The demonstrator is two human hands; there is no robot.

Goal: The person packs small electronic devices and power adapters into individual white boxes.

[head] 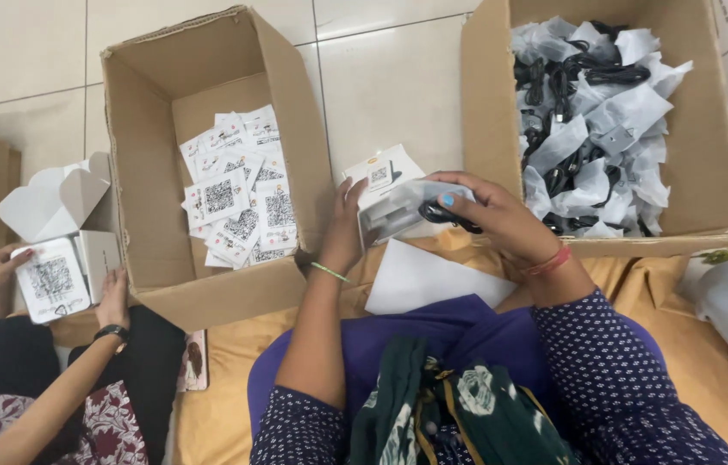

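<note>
Head view, right box [709,129]: upper right of frame, top cut off, bagged black cables heaped inside.
Left box [149,172]: upper left, coded cards.
White box [381,185]: centre, left hand [342,232] steadies it, grip half hidden.
Cable bag [433,207]: right hand [502,220] pinches it closed.

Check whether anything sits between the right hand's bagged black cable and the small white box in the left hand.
Nothing visible does. The right hand holds the bagged black cable right against the small white box, which the left hand steadies; they overlap, with no other item between them.
</note>
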